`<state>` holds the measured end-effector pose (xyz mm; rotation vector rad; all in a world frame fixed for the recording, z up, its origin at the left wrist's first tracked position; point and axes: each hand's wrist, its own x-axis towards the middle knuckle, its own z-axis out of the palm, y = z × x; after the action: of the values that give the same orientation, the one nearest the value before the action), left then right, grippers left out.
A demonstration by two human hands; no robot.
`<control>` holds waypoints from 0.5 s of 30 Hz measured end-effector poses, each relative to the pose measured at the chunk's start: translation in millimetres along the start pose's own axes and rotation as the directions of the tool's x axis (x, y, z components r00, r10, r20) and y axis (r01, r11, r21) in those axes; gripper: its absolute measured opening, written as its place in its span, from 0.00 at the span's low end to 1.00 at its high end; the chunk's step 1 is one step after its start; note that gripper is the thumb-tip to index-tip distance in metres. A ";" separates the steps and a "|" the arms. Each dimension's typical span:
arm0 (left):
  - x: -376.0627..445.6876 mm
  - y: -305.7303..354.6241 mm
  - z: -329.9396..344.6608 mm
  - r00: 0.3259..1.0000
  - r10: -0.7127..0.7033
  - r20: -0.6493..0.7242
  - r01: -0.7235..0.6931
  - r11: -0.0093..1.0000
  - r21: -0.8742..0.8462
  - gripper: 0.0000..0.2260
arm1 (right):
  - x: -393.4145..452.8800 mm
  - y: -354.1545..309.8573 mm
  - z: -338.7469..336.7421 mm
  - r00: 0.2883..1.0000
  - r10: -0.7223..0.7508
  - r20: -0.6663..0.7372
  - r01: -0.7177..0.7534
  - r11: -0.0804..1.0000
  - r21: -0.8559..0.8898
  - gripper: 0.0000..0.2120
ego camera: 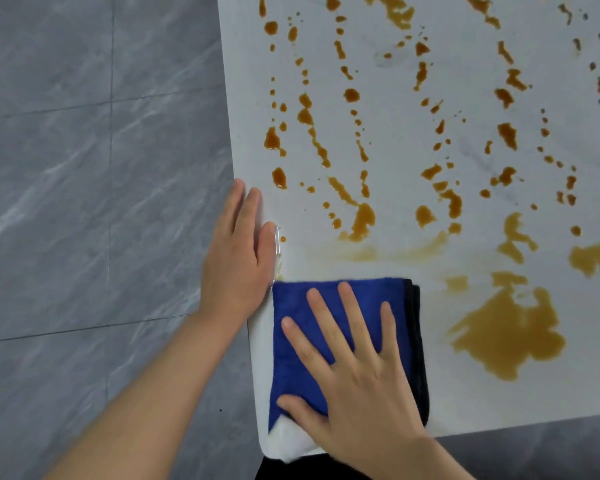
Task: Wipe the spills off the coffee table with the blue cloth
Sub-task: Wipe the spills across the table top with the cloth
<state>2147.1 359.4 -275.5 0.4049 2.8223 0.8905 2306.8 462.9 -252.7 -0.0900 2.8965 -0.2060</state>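
The white coffee table fills the right of the head view, covered with brown spills in drops, streaks and one large puddle at the near right. A folded blue cloth with a dark edge lies on the table's near left corner. My right hand presses flat on the cloth with fingers spread and straight. My left hand rests flat along the table's left edge, just beyond the cloth, fingers straight. A faint smeared band lies just beyond the cloth.
Grey marbled floor tiles lie to the left of the table and past its near edge. A white patch shows under the cloth's near corner.
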 end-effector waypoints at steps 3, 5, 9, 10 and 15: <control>-0.6 -0.8 1.6 1.000 -0.002 0.000 0.002 1.000 0.006 0.23 | -18.3 -7.1 9.5 0.999 -0.041 -0.024 0.041 0.999 -0.024 0.37; -0.9 -1.2 2.6 1.000 0.000 0.004 0.000 1.000 -0.001 0.23 | -20.1 -10.3 12.0 0.998 -0.040 -0.039 0.039 0.999 -0.023 0.37; -0.3 -2.2 2.7 1.000 0.008 -0.007 -0.008 1.000 -0.010 0.23 | -1.0 -8.0 8.1 0.996 -0.032 -0.083 0.032 0.999 -0.008 0.34; 0.4 -2.2 2.1 1.000 0.006 -0.011 -0.007 1.000 -0.017 0.23 | 8.2 -5.6 5.1 0.996 -0.012 -0.086 0.012 1.000 -0.002 0.33; 0.4 -4.1 -0.1 1.000 0.019 -0.015 -0.020 1.000 -0.017 0.22 | 54.1 21.3 -9.2 0.988 0.119 -0.100 -0.122 0.992 -0.019 0.31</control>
<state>2145.8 356.3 -277.8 0.4263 2.8268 0.9241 2251.2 480.9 -259.4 0.0936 2.9906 -0.1567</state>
